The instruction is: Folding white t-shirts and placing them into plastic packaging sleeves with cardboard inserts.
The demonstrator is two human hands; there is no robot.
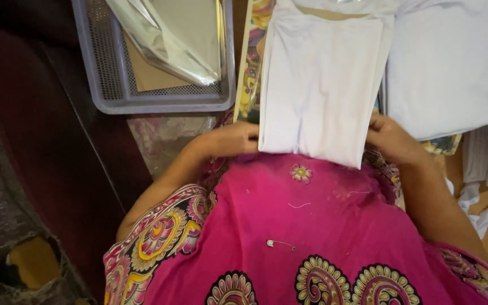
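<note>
Both hands grip the folded white cloth (317,85) at twelve o'clock: left hand (234,139) at nine, right hand (388,138) at three. Even tension should keep edges aligned beside the tray (94,62).

Garment: a bright pink cloth (312,226) covers the lap and chest, with loose threads and lint on it.
Pattern: paisley motifs (317,285) in gold, maroon and white run along the lower edge; a small embroidered flower (301,172) sits near the top.
Sleeve: the left sleeve (165,226) is short, printed with swirling yellow, pink and maroon paisley.
Fastening: a small silver safety pin (279,244) is stuck through the pink cloth.
Arms: both forearms are bare below the sleeves.
Hands: left hand (235,138) and right hand (388,138) wear no gloves; no rings can be made out.
</note>
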